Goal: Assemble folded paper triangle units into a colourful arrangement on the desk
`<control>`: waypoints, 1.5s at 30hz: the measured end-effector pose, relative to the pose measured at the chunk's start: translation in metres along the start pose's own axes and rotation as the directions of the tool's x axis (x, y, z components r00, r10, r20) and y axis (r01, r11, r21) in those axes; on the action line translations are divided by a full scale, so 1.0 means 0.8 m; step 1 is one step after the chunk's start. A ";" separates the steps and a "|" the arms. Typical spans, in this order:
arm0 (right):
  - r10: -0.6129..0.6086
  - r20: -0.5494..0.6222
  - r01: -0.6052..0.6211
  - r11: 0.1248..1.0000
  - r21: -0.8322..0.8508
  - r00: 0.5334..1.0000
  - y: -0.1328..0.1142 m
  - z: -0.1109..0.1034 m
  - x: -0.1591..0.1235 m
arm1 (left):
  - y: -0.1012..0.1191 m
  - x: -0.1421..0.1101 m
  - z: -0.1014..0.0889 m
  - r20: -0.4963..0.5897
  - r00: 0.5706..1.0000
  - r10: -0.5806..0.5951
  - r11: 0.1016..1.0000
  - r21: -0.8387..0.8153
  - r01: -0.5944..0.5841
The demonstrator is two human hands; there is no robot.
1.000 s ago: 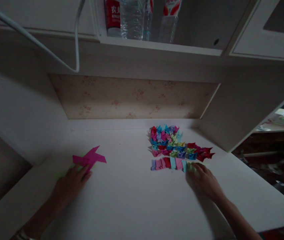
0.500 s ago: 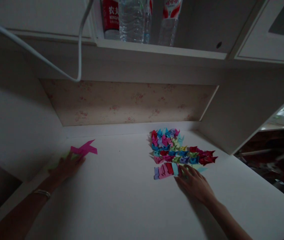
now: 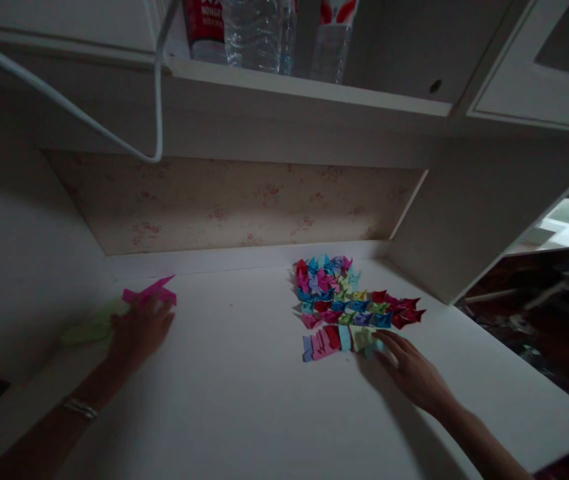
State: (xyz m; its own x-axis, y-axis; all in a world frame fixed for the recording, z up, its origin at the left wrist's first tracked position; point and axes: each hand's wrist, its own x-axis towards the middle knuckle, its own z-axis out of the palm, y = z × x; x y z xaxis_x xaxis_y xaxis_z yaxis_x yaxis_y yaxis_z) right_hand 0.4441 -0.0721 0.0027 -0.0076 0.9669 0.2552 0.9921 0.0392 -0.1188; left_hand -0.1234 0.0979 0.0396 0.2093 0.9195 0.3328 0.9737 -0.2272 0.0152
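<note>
More pale green paper (image 3: 87, 327) now shows beside the left hand (image 3: 140, 328).

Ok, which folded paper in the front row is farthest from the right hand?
The purple strip at the left end, just beyond the pink strips.

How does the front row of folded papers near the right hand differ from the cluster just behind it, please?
The front row is a single line, while the cluster spreads over several lines. Pieces in the front row look flat and strip-like; those in the cluster have pointed tips. Both are multicoloured folded paper on the white surface.
</note>
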 end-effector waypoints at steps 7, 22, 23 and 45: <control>-0.009 0.057 0.011 1.000 -0.028 0.998 0.062 0.023 0.007 | 0.241 -0.061 0.000 0.090 0.937 0.338 0.816 -0.524 -0.245; -0.221 0.066 0.218 0.975 0.055 0.973 -0.022 0.023 0.022 | 0.383 -0.067 0.024 0.049 0.885 0.462 0.812 -0.426 -0.400; -0.235 0.070 0.230 0.971 0.070 0.969 -0.024 0.022 0.022 | 0.380 -0.071 0.023 0.051 0.876 0.479 0.807 -0.419 -0.416; -0.414 0.401 0.324 0.905 0.274 0.817 -0.193 -0.014 0.058 | 0.236 -0.114 -0.018 0.156 0.983 -0.099 0.430 -0.884 0.184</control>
State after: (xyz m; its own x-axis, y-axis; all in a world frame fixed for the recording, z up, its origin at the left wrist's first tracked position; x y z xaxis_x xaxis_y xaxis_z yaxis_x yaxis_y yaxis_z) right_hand 0.2919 -0.0358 0.0437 -0.4674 0.8748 -0.1275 0.8615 0.4183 -0.2879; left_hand 0.0402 -0.0331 0.0255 0.1237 0.9762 0.1783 0.3781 -0.2125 0.9010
